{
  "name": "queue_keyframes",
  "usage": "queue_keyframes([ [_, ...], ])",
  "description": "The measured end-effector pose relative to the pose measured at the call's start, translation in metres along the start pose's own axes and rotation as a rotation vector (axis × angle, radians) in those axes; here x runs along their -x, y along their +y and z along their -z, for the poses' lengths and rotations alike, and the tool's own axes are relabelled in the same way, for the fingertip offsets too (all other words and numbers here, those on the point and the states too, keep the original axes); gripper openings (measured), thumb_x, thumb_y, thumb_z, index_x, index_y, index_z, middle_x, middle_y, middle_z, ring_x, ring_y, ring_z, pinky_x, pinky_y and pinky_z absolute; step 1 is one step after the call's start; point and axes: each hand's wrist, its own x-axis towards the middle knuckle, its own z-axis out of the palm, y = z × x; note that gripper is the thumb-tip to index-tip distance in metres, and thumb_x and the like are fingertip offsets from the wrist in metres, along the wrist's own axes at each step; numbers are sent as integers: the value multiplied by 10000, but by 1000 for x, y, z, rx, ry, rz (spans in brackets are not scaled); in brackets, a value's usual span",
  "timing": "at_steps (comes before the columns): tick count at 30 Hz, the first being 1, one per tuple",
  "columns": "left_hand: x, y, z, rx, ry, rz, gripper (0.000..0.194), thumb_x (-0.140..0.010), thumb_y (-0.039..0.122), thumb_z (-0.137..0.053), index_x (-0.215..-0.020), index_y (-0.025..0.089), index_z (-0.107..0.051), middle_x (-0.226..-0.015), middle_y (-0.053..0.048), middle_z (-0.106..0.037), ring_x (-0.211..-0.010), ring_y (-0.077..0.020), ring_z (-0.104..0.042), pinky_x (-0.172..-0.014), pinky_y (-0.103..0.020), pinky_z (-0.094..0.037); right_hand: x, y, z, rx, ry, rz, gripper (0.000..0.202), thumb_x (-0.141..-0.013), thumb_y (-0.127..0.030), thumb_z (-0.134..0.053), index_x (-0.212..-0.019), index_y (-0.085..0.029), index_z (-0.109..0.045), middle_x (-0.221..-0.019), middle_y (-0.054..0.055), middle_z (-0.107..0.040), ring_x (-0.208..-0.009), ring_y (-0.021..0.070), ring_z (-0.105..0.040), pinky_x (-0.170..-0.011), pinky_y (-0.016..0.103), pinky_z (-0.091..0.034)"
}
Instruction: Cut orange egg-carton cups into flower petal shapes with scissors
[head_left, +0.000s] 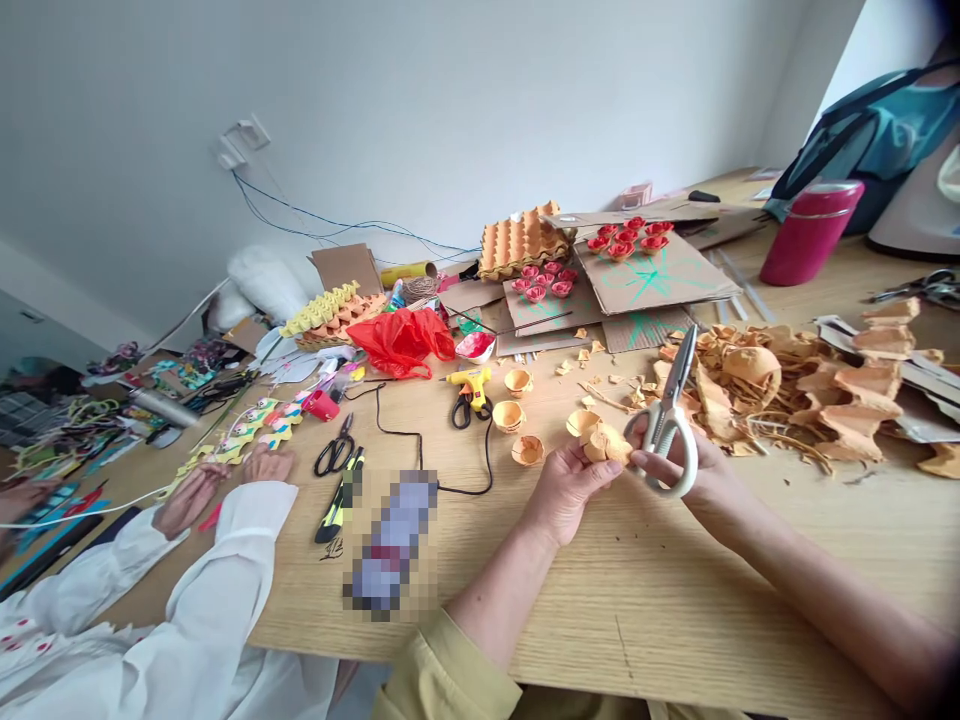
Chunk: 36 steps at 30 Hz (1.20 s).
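Observation:
My left hand pinches an orange egg-carton cup above the table. Right beside it, my right hand is closed round white-handled scissors, whose blades point up and away; its fingertips are close to the cup. Another carton cup is just behind the held one. Three more cut cups stand to the left: one at the back, one in the middle and one in front.
Torn carton scraps pile up at the right, near a pink bottle. Cardboard with red paper-pulp flowers lies behind. A yellow glue gun, black scissors and a cutter lie left. A person in white sleeves works at far left.

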Motion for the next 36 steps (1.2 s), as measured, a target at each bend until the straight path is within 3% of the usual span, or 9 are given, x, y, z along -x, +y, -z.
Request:
queue_keyframes([
  [5, 0, 0, 3, 21, -73, 40, 448, -577, 393, -893, -874, 130, -685, -826, -40, -638, -685, -96, -484, -652, -254, -369, 1, 2, 1, -32, -20, -1, 349, -740, -403, -796, -958, -265, -561, -791, -49, -576, -668, 135, -463, -601, 268, -386],
  [9, -3, 1, 7, 167, -17, 96, 507, -662, 575, -785, -882, 136, -660, -856, -61, -642, -710, -125, -540, -617, -254, -403, 2, -4, -3, -30, -26, -1, 376, -699, -427, -818, -911, -252, -561, -759, -36, -589, -628, 137, -453, -553, 270, -382],
  [16, -4, 3, 13, 206, -12, 130, 324, -699, 334, -797, -915, 138, -655, -919, -62, -664, -798, -145, -597, -657, -260, -437, 0, -6, -7, 4, -34, 6, 408, -667, -443, -839, -903, -259, -561, -747, -27, -597, -606, 138, -466, -541, 274, -399],
  [21, -4, 7, 15, 155, -43, 98, 296, -658, 269, -806, -865, 146, -635, -871, -34, -660, -769, -135, -596, -690, -273, -436, 0, -2, -4, 6, -52, 9, 394, -731, -457, -797, -963, -260, -547, -778, -20, -591, -632, 142, -458, -565, 280, -390],
  [25, -6, 8, 17, 156, 7, 54, 268, -628, 220, -803, -815, 158, -622, -842, -15, -658, -770, -133, -603, -713, -270, -436, 0, -4, 1, 6, -68, -7, 363, -764, -439, -783, -967, -251, -547, -770, -32, -561, -643, 130, -440, -576, 266, -370],
  [28, -8, 10, 20, 160, 22, 6, 262, -642, 202, -770, -874, 155, -658, -874, -22, -666, -785, -133, -608, -711, -263, -431, 0, -4, 6, -4, -148, -50, 299, -837, -486, -697, -870, -220, -565, -690, -30, -538, -607, 123, -425, -553, 262, -341],
  [31, -8, 13, 23, 154, -3, -8, 383, -666, 200, -718, -1044, 150, -685, -988, -52, -681, -831, -148, -620, -728, -268, -433, 2, 2, 8, -57, -290, -123, 398, -923, -574, -515, -818, -196, -585, -571, -22, -520, -521, 121, -420, -503, 269, -310],
  [36, -6, 18, 22, 164, -50, -3, 508, -664, 203, -665, -1168, 139, -665, -1092, -95, -687, -901, -185, -620, -769, -293, -441, 5, 13, 7, -181, -441, -201, 487, -931, -627, -420, -799, -194, -600, -447, -34, -470, -418, 114, -381, -443, 264, -276],
])
